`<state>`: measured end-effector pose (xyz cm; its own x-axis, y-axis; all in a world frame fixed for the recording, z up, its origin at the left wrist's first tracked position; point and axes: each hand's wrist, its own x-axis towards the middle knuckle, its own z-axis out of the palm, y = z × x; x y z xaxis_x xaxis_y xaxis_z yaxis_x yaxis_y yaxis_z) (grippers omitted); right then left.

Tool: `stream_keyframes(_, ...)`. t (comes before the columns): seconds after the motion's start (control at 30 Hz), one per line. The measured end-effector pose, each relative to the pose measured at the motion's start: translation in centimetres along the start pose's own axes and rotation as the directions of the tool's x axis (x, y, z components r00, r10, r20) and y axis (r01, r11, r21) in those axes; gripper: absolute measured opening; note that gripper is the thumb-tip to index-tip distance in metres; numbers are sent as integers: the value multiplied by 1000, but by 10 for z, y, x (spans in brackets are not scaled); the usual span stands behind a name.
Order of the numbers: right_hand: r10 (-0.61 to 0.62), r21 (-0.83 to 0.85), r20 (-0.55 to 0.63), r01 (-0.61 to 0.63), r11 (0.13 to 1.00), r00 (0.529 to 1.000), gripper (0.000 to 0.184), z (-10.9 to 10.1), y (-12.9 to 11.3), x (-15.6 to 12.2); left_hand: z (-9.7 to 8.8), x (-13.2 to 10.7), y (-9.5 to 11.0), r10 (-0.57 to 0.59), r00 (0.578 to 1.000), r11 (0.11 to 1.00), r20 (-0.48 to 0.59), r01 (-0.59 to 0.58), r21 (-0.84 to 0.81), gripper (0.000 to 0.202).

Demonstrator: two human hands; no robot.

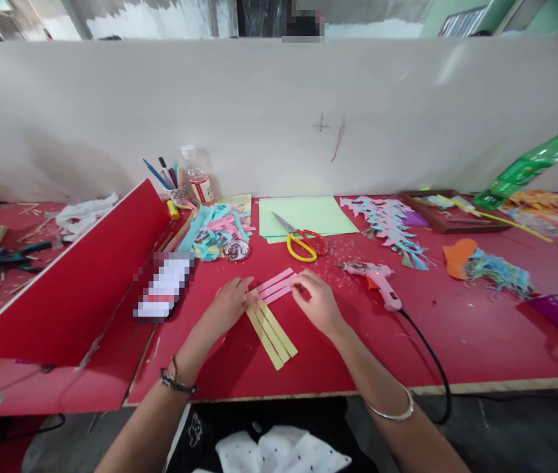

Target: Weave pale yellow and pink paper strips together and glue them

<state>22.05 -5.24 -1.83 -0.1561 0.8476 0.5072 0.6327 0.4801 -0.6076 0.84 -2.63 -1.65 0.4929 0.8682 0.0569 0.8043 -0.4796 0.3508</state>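
Note:
Yellow paper strips (273, 332) and pink paper strips (277, 286) cross each other on the red tabletop, woven over and under at the crossing. My left hand (229, 303) lies at the left of the crossing, its fingers closed on the strips there. At the right end of the pink strips, my right hand (317, 301) pinches a strip between thumb and forefinger. The fingertips cover both strip ends. Scissors with one yellow and one red handle (305, 244) lie just beyond the hands.
A pink glue gun (374, 279) with a black cord lies to the right. Cut paper strips (217, 226), a phone (166, 287) and a leaning red board (81, 289) are to the left. Green paper sheets (318, 213) lie behind. A green bottle (530, 167) tilts at the far right.

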Motion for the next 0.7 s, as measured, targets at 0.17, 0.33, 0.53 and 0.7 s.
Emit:
stream_keyframes(0.17, -16, 23, -9, 16, 1000, 1000, 15, 0, 1, -1, -4, 7, -3, -121, 989, 977, 88, 135, -165, 40)
stream_keyframes(0.33, -67, 31, -55, 69, 997, 996, 14, -1, 2, -1, -2, 8, -9, -170, 980, 959, 99, 188, -213, 39)
stream_keyframes(0.53, -139, -18, -279, 140, 990, 950, 15, -20, -14, 7, -35, 20, -6, -105, 994, 964, 32, 110, -243, 38)
stream_keyframes(0.7, -224, -107, -421, 197, 975, 879, 16, -47, -32, 9, -92, 37, 15, 55, 973, 998, -223, -61, -21, 37)
